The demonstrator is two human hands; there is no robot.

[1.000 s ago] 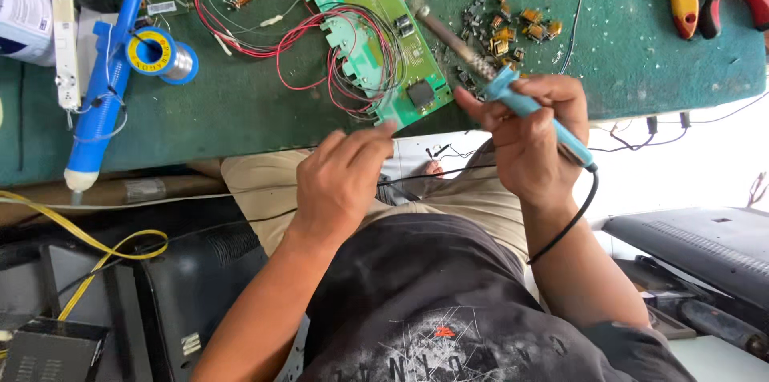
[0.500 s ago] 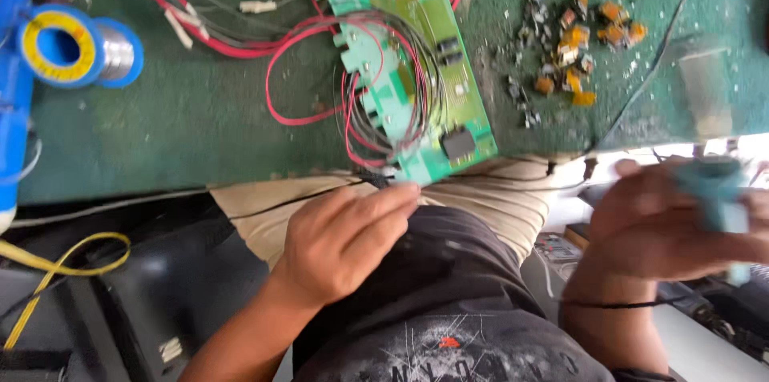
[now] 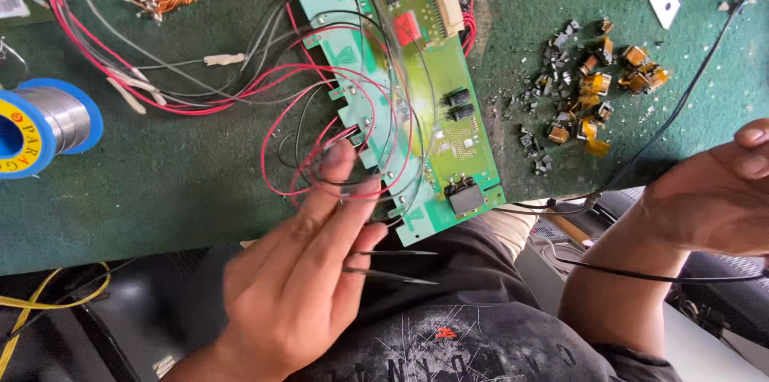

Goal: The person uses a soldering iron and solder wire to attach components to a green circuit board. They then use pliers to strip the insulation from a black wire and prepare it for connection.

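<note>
Left hand (image 3: 300, 286), clamped on tweezers (image 3: 392, 264), has moved up to red wires (image 3: 320, 150) by green circuit board (image 3: 408, 94) at frame centre on bench (image 3: 160, 198); right hand (image 3: 709, 190) has pulled off to right edge, soldering iron out of view, grip unclear, so soldering's paused.

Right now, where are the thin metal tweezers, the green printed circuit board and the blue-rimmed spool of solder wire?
Thin metal tweezers (image 3: 400, 265): head view, on the two bare prongs past the left hand's fingers.
Green printed circuit board (image 3: 448, 138): head view, on its bare lower middle.
Blue-rimmed spool of solder wire (image 3: 56, 116): head view, on the wound silver wire.
</note>
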